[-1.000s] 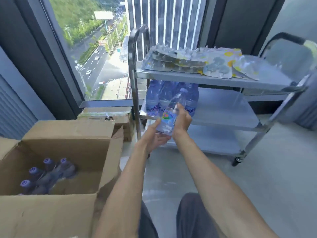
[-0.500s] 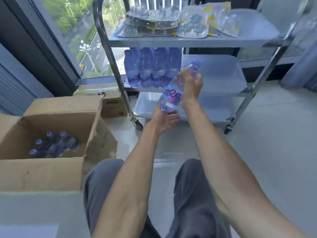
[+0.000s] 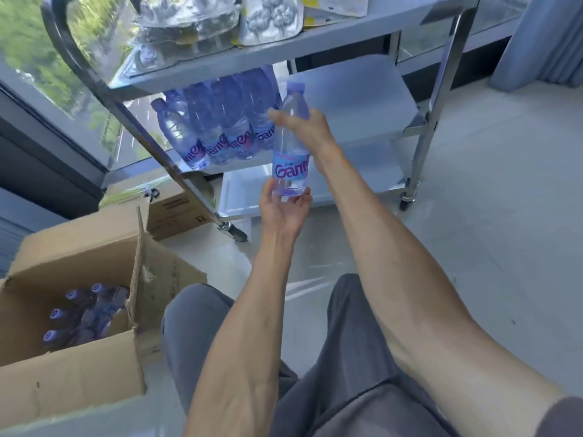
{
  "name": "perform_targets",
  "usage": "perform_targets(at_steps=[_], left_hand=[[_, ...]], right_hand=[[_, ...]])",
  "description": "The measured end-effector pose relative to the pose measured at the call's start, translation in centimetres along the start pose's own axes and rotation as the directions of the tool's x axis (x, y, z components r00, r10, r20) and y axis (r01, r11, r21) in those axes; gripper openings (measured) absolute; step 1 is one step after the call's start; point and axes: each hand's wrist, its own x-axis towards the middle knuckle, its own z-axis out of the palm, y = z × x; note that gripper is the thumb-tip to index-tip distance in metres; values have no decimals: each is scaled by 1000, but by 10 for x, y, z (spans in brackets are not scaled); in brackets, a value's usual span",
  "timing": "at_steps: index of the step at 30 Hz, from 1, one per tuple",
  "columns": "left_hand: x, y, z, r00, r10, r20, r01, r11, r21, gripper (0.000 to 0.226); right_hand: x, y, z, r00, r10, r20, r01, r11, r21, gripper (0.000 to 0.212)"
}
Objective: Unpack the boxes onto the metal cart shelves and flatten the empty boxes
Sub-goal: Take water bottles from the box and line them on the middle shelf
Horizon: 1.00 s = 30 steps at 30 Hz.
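- Head view, nearest: open box [image 3: 72, 310] (bottles remain inside), so unpacking is unfinished.
- Left hand [image 3: 281, 206] cups the bottle [image 3: 291, 143] base; right hand [image 3: 307, 126] grips its shoulder.
- Bottle now upright, raised since a second ago, beside the row [image 3: 220, 124] on the cart's middle shelf [image 3: 356, 96]; placement looks imminent.

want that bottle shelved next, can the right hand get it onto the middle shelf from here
Probably yes. The right hand grips the bottle just in front of the middle shelf, and the space beside the shelved bottles is bare.
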Motion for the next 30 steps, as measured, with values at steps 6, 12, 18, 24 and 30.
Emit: perform_targets(at_steps=[6,12,18,24,30], left_hand=[[28,-15,1,1000,9,-23,-10,999,-48,14],[50,-15,21,998,29,56,-28,1000,-5,22],[94,31,44,994,109,-33,-70,816,573,23],[139,102,53,699,700,-147,-75,276,958,12],[151,98,37,620,758,-202,-60,302,951,31]], right_hand=[[30,16,-8,994,87,-71,-107,924,-367,88],[22,40,4,945,-135,-296,6,917,-399,84],[47,47,3,866,-210,-453,49,939,-341,66],[90,57,23,855,-316,-411,136,901,-411,56],[128,72,48,877,-339,-341,185,892,-412,58]])
